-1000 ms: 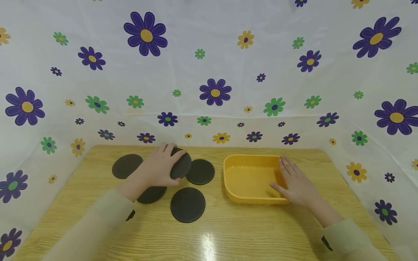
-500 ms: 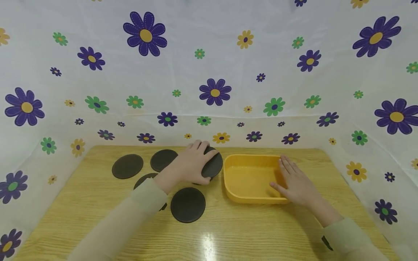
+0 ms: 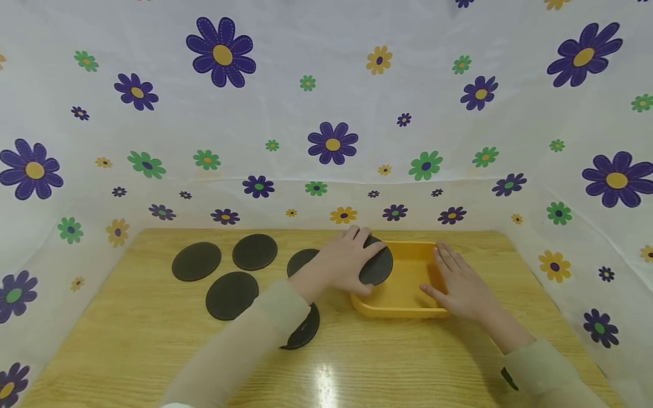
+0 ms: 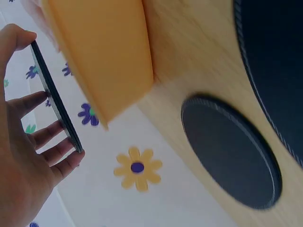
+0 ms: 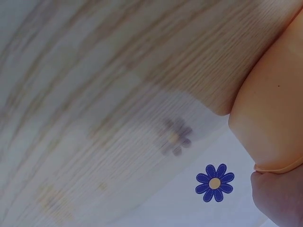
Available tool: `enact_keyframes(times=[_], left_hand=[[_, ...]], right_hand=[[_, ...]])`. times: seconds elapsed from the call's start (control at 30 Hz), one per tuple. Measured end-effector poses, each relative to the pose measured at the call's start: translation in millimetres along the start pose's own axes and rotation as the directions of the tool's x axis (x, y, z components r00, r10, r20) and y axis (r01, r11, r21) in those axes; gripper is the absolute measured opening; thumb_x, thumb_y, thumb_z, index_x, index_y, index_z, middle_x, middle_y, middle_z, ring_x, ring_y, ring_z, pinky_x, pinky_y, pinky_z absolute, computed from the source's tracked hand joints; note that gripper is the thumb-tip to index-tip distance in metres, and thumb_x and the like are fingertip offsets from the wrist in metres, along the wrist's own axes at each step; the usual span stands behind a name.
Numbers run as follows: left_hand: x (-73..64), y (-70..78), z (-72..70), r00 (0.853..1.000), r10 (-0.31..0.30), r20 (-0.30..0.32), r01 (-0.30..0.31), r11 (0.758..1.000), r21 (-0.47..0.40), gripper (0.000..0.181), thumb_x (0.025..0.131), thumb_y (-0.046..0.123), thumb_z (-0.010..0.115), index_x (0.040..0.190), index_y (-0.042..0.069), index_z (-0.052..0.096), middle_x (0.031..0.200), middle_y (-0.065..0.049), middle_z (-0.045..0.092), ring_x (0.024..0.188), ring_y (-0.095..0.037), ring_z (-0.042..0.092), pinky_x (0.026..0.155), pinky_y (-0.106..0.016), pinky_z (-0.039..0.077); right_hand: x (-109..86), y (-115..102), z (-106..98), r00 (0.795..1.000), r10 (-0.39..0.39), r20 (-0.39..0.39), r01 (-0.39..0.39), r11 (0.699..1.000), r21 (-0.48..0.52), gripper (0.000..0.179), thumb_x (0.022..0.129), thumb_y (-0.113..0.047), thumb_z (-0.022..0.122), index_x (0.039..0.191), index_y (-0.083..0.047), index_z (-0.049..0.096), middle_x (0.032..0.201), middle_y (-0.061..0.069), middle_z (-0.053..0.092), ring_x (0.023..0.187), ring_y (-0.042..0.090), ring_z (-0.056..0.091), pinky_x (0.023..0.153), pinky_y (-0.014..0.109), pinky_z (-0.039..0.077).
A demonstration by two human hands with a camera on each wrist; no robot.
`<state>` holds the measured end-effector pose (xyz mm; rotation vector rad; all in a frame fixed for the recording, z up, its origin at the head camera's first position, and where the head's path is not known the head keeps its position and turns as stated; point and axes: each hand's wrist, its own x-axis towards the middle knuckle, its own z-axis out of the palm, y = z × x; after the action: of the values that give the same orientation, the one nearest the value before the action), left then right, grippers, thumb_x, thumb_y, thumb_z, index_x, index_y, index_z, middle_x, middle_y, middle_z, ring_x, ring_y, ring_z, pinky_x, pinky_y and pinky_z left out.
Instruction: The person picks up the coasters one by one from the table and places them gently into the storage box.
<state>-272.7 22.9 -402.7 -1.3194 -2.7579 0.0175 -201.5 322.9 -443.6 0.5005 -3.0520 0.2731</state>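
Observation:
My left hand grips a round black coaster by its rim, thumb on one side and fingers on the other. In the head view the coaster overlaps the left side of a yellow plastic bin; in the left wrist view the coaster shows edge-on beside the bin's wall. On the bin's right wall rests my right hand, its fingers straight along the rim and the thumb pointing inward. Only a bit of that right hand shows at the rim in the right wrist view.
Several more black coasters lie on the wooden table left of the bin: one far left, one at the back, others partly covered by my left arm. A flowered white cloth stands around the back and sides.
My left hand has carried the coaster rightward, from above the back-row coasters to the bin's left side. My right hand stays on the bin.

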Motion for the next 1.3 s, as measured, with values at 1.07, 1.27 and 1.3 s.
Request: enact_keyframes(times=[1.07,1.27,1.3], left_hand=[[34.4,38.3,33.0,0.973,-0.003,0.233,-0.012,0.998,0.062,0.078,0.092,0.065,0.069,0.159,0.032,0.047,0.154,-0.007,0.05,0.139,-0.025,0.049,0.119,-0.039,0.043],[35.9,43.8,41.2,0.967,-0.004,0.253,-0.029,0.992,0.125,0.075,0.094,0.067,0.067,0.159,0.033,0.048,0.155,-0.005,0.05,0.142,-0.023,0.049,0.119,-0.037,0.044],[36.3,44.4,41.9,0.967,-0.002,0.253,-0.032,0.991,0.129,0.074,0.095,0.067,0.066,0.159,0.033,0.048,0.155,-0.005,0.05,0.141,-0.022,0.049,0.118,-0.036,0.044]], right_hand=[[2.4,2,1,1.0,0.008,0.01,-0.007,1.0,-0.005,0.097,0.105,-0.056,0.054,0.163,0.014,0.02,0.174,0.031,0.011,0.162,0.049,0.014,0.131,0.06,0.018],[1.2,2,2,1.0,0.014,0.007,-0.014,1.0,-0.001,0.098,0.105,-0.057,0.053,0.163,0.013,0.02,0.174,0.031,0.012,0.163,0.049,0.014,0.131,0.059,0.018],[1.0,2,3,1.0,0.013,0.005,-0.013,1.0,0.0,0.098,0.105,-0.057,0.054,0.163,0.013,0.02,0.174,0.031,0.011,0.163,0.049,0.014,0.132,0.058,0.017]])
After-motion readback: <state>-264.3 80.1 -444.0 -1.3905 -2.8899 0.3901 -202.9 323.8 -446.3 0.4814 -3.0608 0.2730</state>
